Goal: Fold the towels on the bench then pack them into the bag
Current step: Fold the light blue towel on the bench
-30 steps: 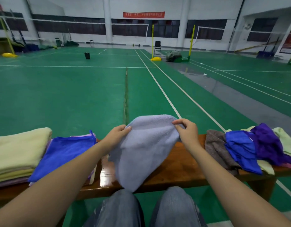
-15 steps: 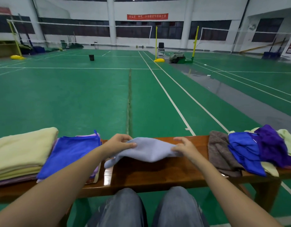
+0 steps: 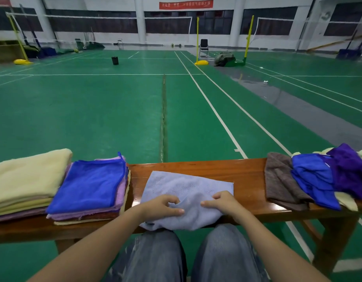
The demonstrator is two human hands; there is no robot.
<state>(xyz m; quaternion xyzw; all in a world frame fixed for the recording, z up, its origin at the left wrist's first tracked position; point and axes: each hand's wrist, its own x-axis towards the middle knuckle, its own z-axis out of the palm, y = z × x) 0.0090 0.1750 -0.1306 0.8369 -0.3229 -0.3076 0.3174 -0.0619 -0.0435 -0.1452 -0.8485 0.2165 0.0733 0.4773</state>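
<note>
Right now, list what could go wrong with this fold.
1. The towel overhangs the front of the bench; it may slip off if released.
2. Cloth is bunched between the left grip and right grip; the fold may come out crooked.
3. The loose pile at right droops over the edge and could slide if nudged.

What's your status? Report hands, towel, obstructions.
Left hand, right hand: both gripping light blue towel, near edge. Towel spread on bench, not yet folded. Folded stack left, unfolded pile right, both clear of it. Bag not in view.
</note>
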